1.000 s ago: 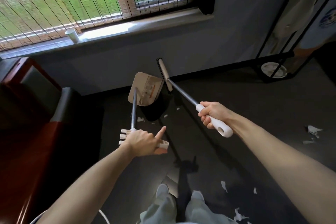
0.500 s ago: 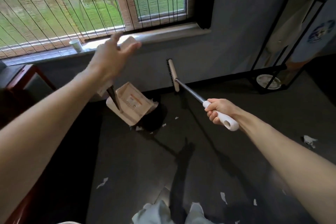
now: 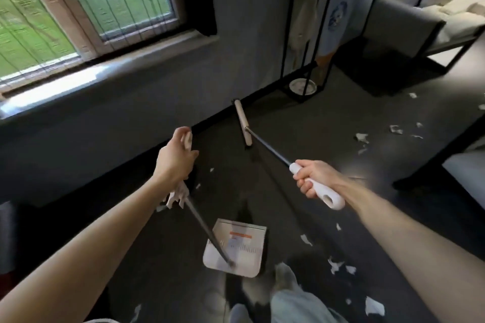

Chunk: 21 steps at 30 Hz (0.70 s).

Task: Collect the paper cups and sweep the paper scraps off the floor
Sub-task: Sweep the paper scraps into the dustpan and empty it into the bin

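Trouser legs (image 3: 296, 304): at the near edge, with a shoe (image 3: 284, 274) just beyond them on the dark floor (image 3: 328, 118).
Near paper scraps (image 3: 336, 266): white bits lying on the floor right of the shoe; another piece (image 3: 374, 305) lies nearer, further right.
Dustpan (image 3: 236, 249): its pale tray is just left of the shoe. Its dark pole slants up and left to a white comb-like part below the left hand.
Left hand (image 3: 175, 157): its fingers are curled round the white top of the dustpan's handle, and the tip of the handle shows past them.
Right hand (image 3: 313, 178): its fingers are wrapped tight round the white grip of the broom (image 3: 242, 123).
Broom: its pole runs far and left from the right hand. Its pale head is down on the floor close to the foot of the wall.
Far paper scraps (image 3: 362, 137): scattered on the floor to the right, well apart from the broom's head.
Black stand (image 3: 284, 60): against the far wall, with a round plate (image 3: 301, 85) at its base.
Window sill (image 3: 78, 84): far left, under the window.
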{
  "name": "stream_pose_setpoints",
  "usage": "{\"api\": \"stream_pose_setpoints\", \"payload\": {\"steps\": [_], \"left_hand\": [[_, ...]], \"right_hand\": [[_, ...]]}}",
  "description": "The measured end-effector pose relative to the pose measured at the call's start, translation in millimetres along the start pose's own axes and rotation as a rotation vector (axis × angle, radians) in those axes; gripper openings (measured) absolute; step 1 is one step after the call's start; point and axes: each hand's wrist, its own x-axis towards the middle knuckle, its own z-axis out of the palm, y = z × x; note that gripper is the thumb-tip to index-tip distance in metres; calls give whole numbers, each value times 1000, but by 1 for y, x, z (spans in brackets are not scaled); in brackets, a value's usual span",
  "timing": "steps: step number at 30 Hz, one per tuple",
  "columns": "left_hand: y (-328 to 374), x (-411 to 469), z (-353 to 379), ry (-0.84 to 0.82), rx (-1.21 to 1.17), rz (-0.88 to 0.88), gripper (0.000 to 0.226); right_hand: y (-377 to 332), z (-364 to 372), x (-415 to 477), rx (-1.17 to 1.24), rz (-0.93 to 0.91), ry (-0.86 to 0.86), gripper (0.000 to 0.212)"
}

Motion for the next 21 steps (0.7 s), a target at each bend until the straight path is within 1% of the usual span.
{"api": "stream_pose_setpoints", "payload": {"steps": [4, 7, 11, 14, 18, 21], "left_hand": [[23, -3, 49, -157, -6, 103, 45], [48, -4, 86, -231, -31, 181, 42], [97, 10, 150, -377, -15, 304, 47], [141, 32, 193, -455, -4, 350, 51], [203, 68, 232, -476, 2, 372, 54], [246, 99, 257, -444, -11, 414, 51]], "right_hand": [[31, -30, -21, 112, 30, 120, 60], [44, -53, -33, 135, 55, 188, 60], [46, -105, -40, 181, 68, 277, 58], [36, -152, -32, 213, 63, 316, 58], [6, -211, -17, 267, 52, 356, 58], [-24, -254, -3, 306, 10, 345, 47]]}}
